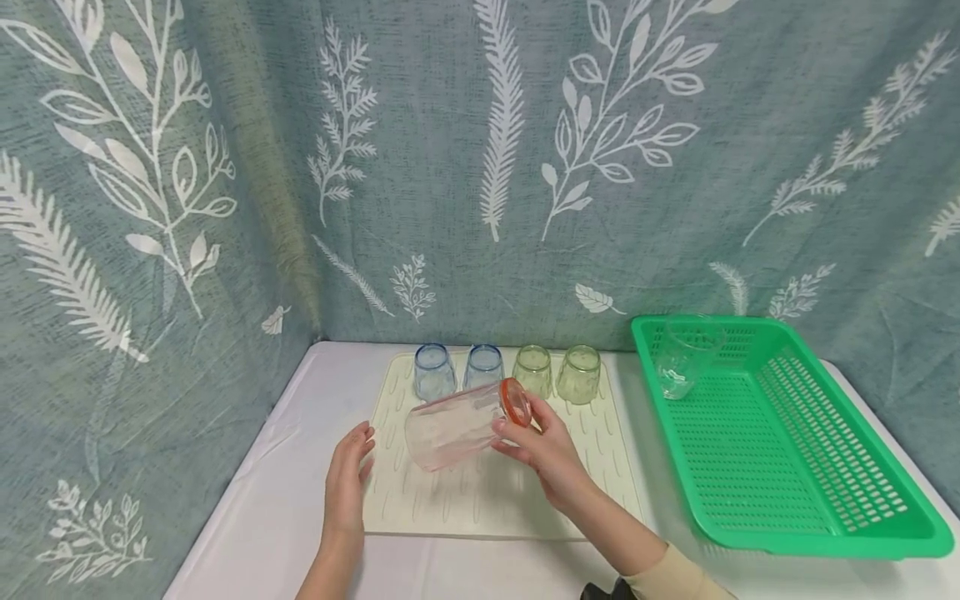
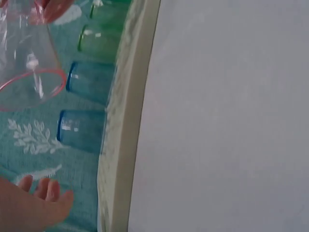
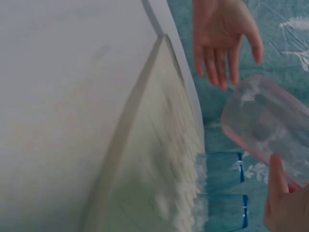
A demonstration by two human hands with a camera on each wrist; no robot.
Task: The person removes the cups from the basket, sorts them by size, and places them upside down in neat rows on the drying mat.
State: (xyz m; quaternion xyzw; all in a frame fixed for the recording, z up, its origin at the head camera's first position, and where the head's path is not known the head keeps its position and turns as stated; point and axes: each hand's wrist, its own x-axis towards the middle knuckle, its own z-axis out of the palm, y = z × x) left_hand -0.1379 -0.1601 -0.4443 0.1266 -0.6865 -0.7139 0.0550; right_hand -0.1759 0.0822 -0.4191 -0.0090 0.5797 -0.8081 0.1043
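My right hand grips a tall clear pinkish glass by its red-edged end. The glass tilts in the air above a cream drying mat, its wide other end pointing left towards my left hand. My left hand hovers apart from it at the mat's left edge, fingers relaxed and holding nothing; the right wrist view shows this left hand with fingers extended. Behind the held glass, two blue glasses and two green glasses stand in a row along the mat's far edge.
A green plastic basket sits on the table to the right of the mat. One clear glass leans in its far left corner. A patterned blue-green curtain hangs behind the white table.
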